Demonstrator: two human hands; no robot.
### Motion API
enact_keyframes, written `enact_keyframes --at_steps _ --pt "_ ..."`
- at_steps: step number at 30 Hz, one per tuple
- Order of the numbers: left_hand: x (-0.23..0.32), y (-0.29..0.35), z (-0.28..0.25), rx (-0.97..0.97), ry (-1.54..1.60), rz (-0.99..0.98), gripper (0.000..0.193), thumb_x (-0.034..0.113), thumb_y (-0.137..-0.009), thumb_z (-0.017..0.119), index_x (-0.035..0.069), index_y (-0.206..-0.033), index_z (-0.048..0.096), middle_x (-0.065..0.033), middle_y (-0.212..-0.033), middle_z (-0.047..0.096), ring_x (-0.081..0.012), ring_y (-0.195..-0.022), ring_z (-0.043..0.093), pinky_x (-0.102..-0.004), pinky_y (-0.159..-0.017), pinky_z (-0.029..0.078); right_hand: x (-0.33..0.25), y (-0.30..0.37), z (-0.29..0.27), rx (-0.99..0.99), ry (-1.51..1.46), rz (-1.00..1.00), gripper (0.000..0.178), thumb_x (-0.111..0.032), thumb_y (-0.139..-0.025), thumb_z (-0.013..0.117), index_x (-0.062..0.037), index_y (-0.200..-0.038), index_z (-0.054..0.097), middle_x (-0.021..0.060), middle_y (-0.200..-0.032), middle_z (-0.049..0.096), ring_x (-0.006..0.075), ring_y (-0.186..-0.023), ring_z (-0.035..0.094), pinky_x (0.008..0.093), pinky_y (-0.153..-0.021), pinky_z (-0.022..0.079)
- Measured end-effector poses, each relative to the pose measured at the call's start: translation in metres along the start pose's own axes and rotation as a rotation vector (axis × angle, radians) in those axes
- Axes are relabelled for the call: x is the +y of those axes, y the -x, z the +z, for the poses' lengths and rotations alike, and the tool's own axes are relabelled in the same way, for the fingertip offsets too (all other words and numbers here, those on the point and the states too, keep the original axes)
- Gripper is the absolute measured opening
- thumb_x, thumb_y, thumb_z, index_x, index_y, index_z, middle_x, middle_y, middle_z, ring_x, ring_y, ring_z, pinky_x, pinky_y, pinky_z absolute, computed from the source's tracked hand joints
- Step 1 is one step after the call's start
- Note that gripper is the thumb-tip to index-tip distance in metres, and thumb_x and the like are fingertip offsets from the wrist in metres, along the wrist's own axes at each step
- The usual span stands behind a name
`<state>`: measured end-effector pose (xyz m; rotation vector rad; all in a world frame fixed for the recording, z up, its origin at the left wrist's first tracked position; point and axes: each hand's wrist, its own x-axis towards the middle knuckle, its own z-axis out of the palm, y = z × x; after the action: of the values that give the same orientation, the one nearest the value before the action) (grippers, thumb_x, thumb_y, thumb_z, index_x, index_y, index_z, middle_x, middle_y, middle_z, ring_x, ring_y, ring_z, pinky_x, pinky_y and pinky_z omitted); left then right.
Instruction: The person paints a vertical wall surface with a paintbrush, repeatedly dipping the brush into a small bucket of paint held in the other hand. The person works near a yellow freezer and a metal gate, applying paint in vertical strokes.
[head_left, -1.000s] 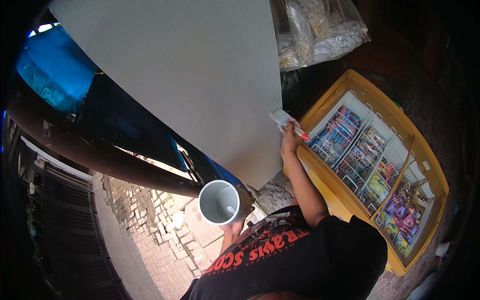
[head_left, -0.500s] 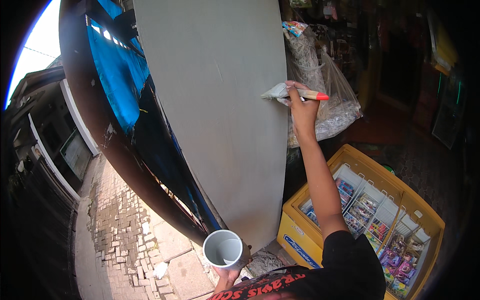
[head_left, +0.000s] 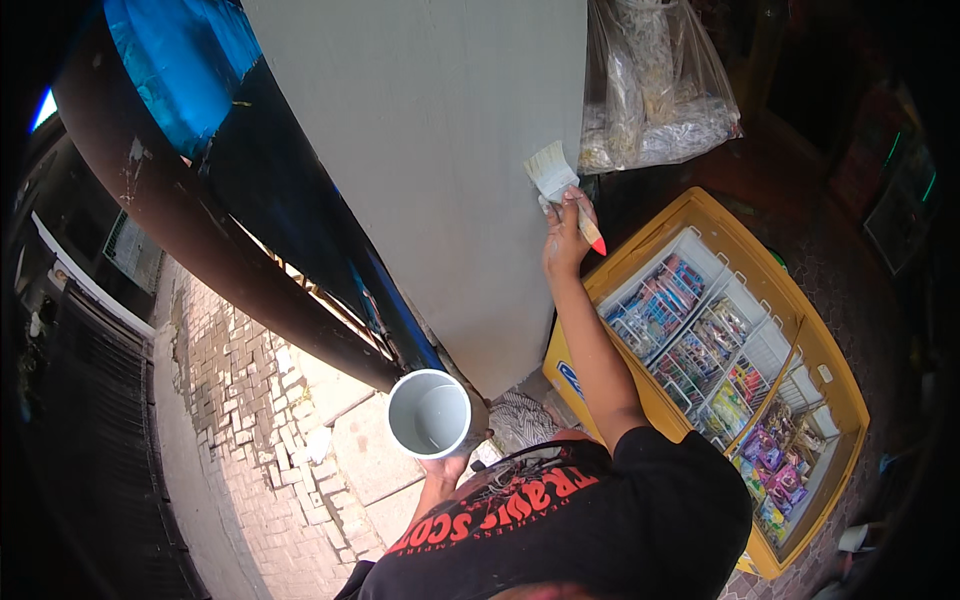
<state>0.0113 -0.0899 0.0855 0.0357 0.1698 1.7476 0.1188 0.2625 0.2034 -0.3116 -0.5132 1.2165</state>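
My right hand [head_left: 567, 232] is closed round a paintbrush [head_left: 552, 172] with a wooden, red-tipped handle. Its wide bristles, coated with pale paint, point up and left near the right edge of a tall grey panel [head_left: 430, 150]. Whether they touch the surface, I cannot tell. Grey paint marks my fingers. Low down at the panel's foot, my left hand [head_left: 446, 468] grips a grey paint pot [head_left: 459, 440] from below. The pot is round and open at the top, with light grey paint inside.
An open yellow chest freezer [head_left: 695, 205] with wire baskets of packaged goods stands right of my right arm. Above it hangs a clear plastic bag [head_left: 660, 140]. A dark curved beam [head_left: 200, 230] and blue sheeting [head_left: 185, 75] lie left, beyond them brick paving [head_left: 250, 400].
The brush has moved down the panel and turned from lying sideways to bristles up. My view has tilted downward, and the pot stays in my left hand.
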Motion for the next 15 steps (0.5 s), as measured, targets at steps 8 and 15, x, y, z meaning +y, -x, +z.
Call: enact_keyframes --at_steps 8,15 --pt "0.008 0.002 0.002 -0.106 0.215 -0.133 0.083 0.068 -0.095 0.051 0.017 -0.159 0.035 -0.0207 -0.167 0.026 -0.0445 -0.15 0.031 -0.0834 -0.102 0.036 0.049 0.09 -0.146 0.341 0.53 0.051 0.012 -0.011 -0.098 0.067 -0.0012 -0.101 0.072 0.0066 -0.099 0.07 0.0172 -0.088 0.067 0.03 -0.076 0.057" --pt "-0.003 -0.001 0.004 -0.112 0.171 -0.093 0.082 0.065 -0.095 0.054 0.018 -0.159 0.034 -0.0198 -0.166 0.028 -0.0467 -0.149 0.03 -0.0801 -0.1 0.04 -0.036 0.02 0.027 -0.12 0.547 -0.304 0.011 -0.006 -0.093 0.072 -0.0005 -0.1 0.077 0.0112 -0.097 0.073 0.02 -0.088 0.072 0.0317 -0.077 0.059"
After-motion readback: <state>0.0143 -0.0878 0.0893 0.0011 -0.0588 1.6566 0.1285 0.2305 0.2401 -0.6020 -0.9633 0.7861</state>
